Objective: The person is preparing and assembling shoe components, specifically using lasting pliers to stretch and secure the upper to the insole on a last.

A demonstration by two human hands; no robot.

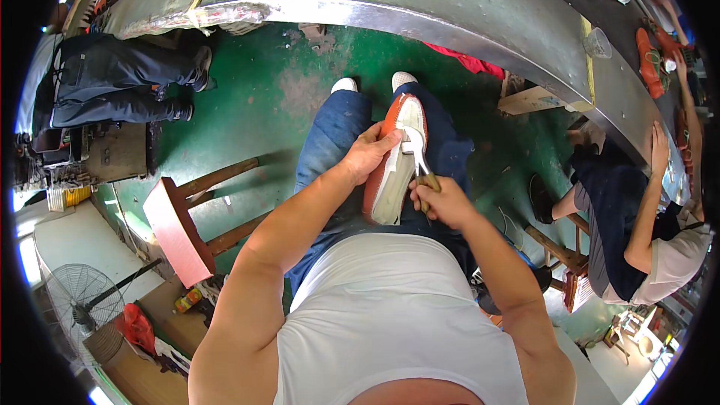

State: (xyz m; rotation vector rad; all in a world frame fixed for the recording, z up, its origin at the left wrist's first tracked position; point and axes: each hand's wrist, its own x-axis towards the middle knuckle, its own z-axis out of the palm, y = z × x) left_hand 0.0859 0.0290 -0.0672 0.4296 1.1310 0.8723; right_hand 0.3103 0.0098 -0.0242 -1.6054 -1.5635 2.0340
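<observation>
An orange-red shoe point(372, 189) lies sole up along my lap, its toe away from me. The underside is cream and whitish, with a rough pale edge. My left hand point(366, 153) is closed on the left side of the shoe, its thumb pressed on the underside. In my right hand point(448, 204) are metal pincers point(421, 162) with yellowish-brown grips. Their bright head rests against the middle of the sole, just beside my left thumb. Whether the jaws pinch any material I cannot tell.
A long metal-edged bench point(420, 19) curves across the far side, with orange shoes point(649, 64) and a clear cup point(598, 43) on the right. At left are a pink-topped stool point(176, 232), a fan point(82, 307) and a person's legs point(124, 79). Another person point(637, 232) sits at right.
</observation>
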